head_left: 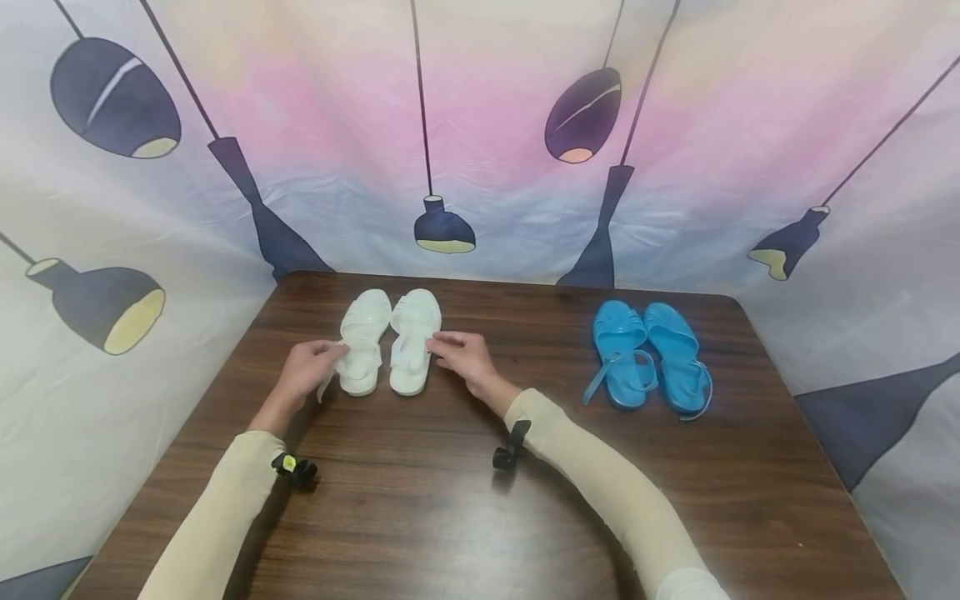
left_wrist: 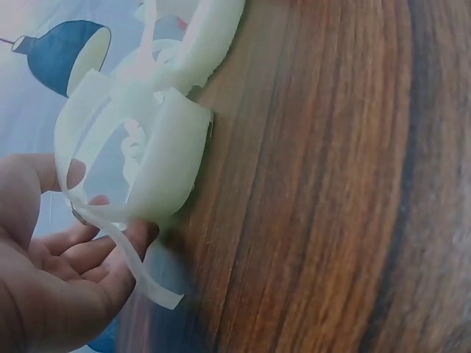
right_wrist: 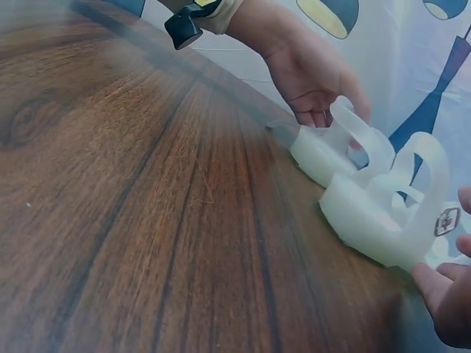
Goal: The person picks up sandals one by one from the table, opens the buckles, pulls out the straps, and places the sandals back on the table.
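A pair of white sandals stands side by side toward the back left of the table. On the outer side of the left white sandal, my left hand holds the ankle strap near its buckle, between thumb and fingers. The loose strap end hangs past those fingers. My right hand pinches the outer side of the right white sandal. Its thumb lies low by the sole, with the fingers higher beside the strap; their tips are partly cut off in the right wrist view.
A pair of blue sandals, the left one and the right one, stands on the right side of the brown wooden table. Behind the table hangs a cloth backdrop printed with lamps.
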Motion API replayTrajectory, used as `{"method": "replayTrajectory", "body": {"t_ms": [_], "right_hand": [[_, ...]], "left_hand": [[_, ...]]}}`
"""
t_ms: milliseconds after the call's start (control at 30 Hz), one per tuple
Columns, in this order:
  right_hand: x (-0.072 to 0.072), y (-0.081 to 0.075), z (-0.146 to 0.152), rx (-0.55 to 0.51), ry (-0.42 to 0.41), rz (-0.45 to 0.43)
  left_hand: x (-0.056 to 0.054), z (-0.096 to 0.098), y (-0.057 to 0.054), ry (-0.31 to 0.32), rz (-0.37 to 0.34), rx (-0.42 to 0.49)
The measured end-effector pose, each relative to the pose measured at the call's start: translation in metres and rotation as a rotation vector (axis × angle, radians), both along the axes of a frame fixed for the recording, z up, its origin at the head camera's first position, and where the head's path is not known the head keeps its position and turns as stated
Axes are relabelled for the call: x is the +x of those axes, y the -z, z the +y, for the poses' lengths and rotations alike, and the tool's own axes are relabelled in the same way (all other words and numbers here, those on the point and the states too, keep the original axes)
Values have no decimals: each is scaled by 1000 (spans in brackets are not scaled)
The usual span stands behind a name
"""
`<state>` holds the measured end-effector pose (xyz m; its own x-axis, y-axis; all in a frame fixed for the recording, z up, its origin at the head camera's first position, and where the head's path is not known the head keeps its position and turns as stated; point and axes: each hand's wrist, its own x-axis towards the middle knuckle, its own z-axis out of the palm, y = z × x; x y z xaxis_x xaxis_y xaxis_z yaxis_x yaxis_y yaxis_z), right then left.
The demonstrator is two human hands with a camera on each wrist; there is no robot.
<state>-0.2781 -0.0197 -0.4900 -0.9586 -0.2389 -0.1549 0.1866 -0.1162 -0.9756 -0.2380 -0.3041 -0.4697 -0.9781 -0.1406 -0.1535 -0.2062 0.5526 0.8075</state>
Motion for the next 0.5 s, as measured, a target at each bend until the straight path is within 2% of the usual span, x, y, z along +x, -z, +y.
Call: {"method": "replayTrajectory", "body": {"t_ms": [133, 233, 333, 500], "right_hand": [[-1, -3, 3, 48, 13, 47], [0, -7, 5, 99, 16, 117], [1, -13, 7, 179, 13, 229], [6, -30, 8, 340, 21, 436]], "left_hand": [[-1, -4, 0, -32, 26, 58], [-2, -7, -3, -49, 25, 116], [0, -8, -7, -70, 30, 172], [3, -5, -19, -121, 100, 270]]}}
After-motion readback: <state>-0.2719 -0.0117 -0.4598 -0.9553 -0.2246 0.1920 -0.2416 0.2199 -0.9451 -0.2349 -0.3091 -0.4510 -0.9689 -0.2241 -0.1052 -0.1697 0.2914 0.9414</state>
